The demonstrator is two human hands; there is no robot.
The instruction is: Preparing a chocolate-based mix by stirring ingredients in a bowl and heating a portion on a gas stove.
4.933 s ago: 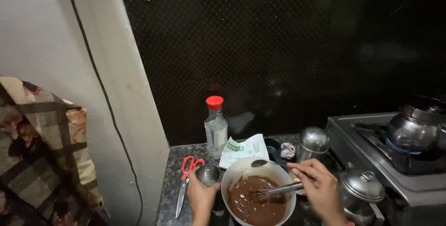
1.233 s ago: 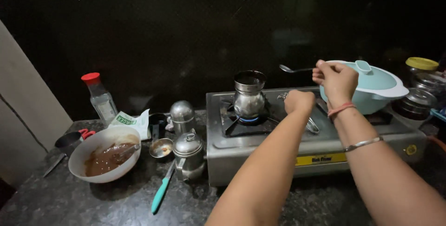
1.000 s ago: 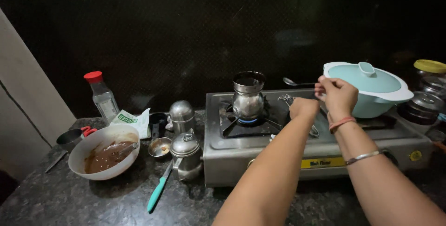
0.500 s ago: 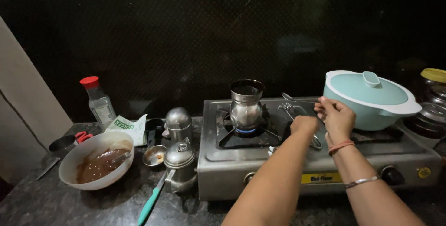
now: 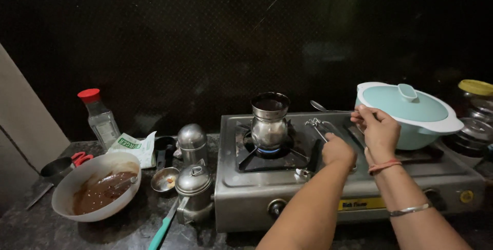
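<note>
Dark counter: steel pot [image 5: 269,121] on lit burner left of left hand [image 5: 337,150] fisted on tongs [image 5: 319,127], right hand [image 5: 379,127] pinching a spoon [image 5: 328,109] beside the teal casserole [image 5: 411,114]; batter bowl [image 5: 95,188] far left, mixed, unattended.

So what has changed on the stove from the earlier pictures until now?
The hands left the bowl of brown batter and moved right to the stove. The right hand held a spoon up, then lowered it; its handle now pokes out behind the fingers. The left hand rests by the tongs. The small pot on the flame and the teal pot stayed put.
</note>
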